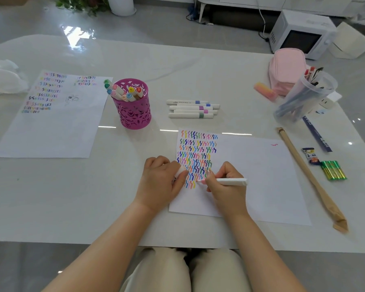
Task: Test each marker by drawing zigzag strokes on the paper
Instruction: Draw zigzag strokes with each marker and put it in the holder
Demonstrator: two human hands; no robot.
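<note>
A white sheet of paper [261,178] lies in front of me, its left part filled with rows of coloured zigzag strokes. My right hand [226,186] grips a white marker [232,181] whose pink tip touches the paper at the end of the lowest row. My left hand [162,182] rests on the paper's left edge, curled around a small white cap [180,171]. Several capped white markers [192,108] lie in a row behind the paper. A purple cut-out cup [135,114] at the left holds several more markers.
A second sheet with zigzag rows [51,123] lies far left. At the right stand a clear tub of pens [303,98], a pink pouch [287,68], a long brown paper-wrapped stick [310,175], green batteries [333,170] and a blue ruler [318,133].
</note>
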